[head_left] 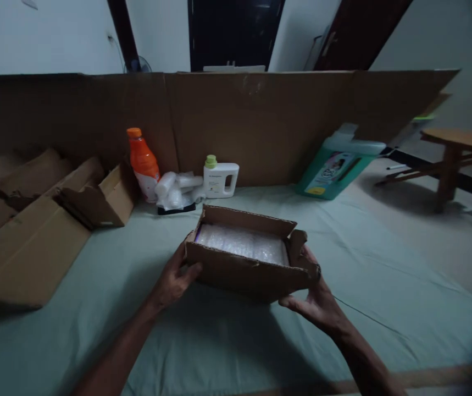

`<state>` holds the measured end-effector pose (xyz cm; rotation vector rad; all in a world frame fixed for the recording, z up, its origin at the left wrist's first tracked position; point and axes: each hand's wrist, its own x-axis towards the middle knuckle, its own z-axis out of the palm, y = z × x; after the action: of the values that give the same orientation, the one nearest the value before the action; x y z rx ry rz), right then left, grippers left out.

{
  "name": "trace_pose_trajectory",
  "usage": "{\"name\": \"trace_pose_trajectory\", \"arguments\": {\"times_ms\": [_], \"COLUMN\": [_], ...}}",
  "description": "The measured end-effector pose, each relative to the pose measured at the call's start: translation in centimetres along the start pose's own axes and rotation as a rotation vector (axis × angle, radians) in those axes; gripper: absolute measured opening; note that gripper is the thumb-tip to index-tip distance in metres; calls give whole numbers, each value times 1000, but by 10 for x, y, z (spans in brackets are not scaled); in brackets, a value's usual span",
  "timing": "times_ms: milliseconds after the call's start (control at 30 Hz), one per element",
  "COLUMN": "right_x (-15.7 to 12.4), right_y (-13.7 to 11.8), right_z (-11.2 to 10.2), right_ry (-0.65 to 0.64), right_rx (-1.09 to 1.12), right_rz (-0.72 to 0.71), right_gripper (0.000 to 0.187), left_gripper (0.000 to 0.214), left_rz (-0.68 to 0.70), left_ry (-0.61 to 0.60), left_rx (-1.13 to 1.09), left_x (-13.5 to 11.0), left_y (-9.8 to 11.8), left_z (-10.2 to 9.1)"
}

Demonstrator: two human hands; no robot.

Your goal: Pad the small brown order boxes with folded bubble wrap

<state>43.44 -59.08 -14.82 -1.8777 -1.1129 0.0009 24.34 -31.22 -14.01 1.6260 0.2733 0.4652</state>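
Observation:
An open-topped cardboard box (244, 272) is held between my two hands over the green cloth. Inside it lies something in bubble wrap (244, 242), with a strip of purple at its left end; what is wrapped I cannot make out. My left hand (178, 280) grips the box's left end, thumb on the near side. At the other end, my right hand (314, 302) is closed around the lower right corner, its fingers partly hidden behind the box. A small flap stands up at the right end.
Several open cardboard boxes (29, 253) stand on the left. Behind are an orange bottle (143, 159), crumpled bubble wrap (178, 190), a white jug with green cap (221, 180) and a large teal jug (334, 168). A tall cardboard panel (260, 126) backs the cloth (157, 341); a wooden stool (458, 143) stands right.

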Motion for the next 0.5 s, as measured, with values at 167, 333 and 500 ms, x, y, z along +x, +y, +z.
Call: {"name": "trace_pose_trajectory", "arguments": {"times_ms": [167, 333, 500], "right_x": [27, 23, 7], "right_y": [17, 10, 23], "right_z": [-2, -1, -28], "right_ry": [-136, -31, 267], "right_rx": [277, 257, 116], "right_rz": [-55, -45, 49], "right_gripper": [134, 125, 116], "left_gripper": [73, 67, 68], "left_rz": [-37, -24, 40], "left_ry": [82, 109, -55], "left_rx": [99, 164, 181], "left_x": [-11, 5, 60], "left_y": [1, 3, 9], "left_z": [5, 19, 65]}}
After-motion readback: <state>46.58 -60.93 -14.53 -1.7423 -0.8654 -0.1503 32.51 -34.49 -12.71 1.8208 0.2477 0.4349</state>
